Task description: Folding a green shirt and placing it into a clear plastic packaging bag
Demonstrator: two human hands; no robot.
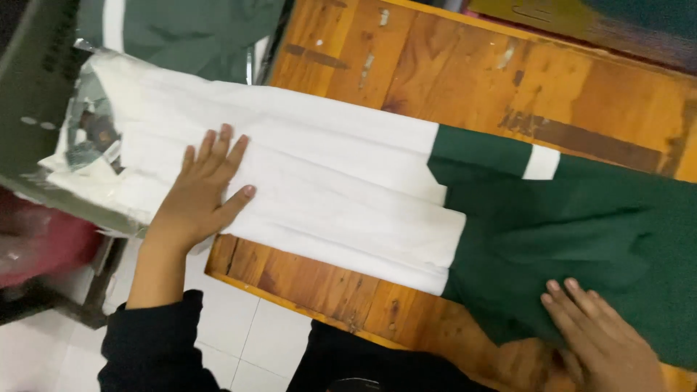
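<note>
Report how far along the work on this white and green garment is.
Done: the garment lies folded lengthwise into a long strip across the wooden table. In hand: the left hand presses flat on the white end, the right hand on the green end. Left: the strip is not yet folded across, and its white end overhangs the table edge onto clear plastic wrap.

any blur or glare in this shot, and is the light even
Head view: the red thing at far left is smeared by blur; the left hand on the white cloth is sharp; faint sheen on the wooden table; light soft, even.
</note>
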